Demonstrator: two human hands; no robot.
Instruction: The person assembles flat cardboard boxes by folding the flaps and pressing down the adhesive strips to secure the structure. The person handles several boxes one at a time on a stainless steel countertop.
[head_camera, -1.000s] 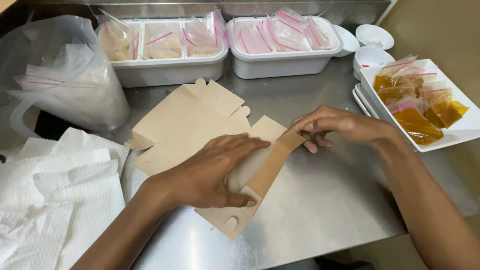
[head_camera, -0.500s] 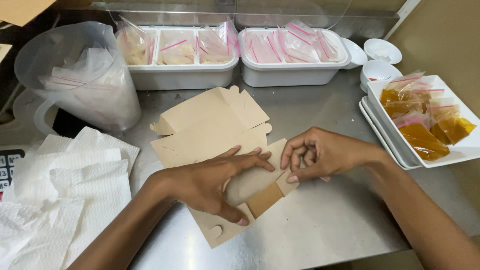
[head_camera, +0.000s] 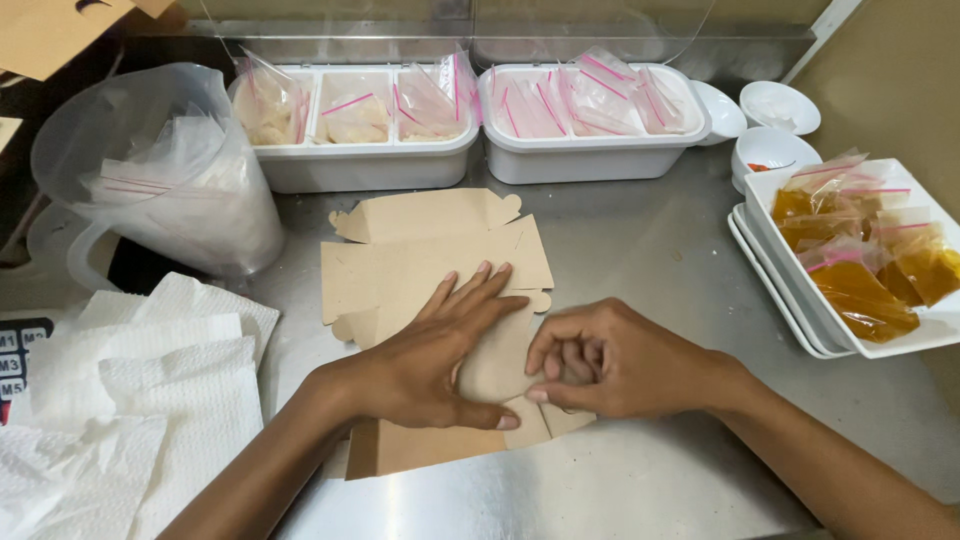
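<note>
head view shows the left hand (head_camera: 425, 365) flat on the folded cardboard box blank (head_camera: 430, 270), right hand (head_camera: 610, 360) curled pinching a flap, which could spring open or crease crookedly if pressure slips.

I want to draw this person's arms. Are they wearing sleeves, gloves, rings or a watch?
No gloves: the left hand and right hand are both bare. No sleeves show either, as both forearms are uncovered right to the picture's edge. No ring, watch or bracelet can be seen on fingers or wrists. The fingernails are short and plain, without polish.
</note>
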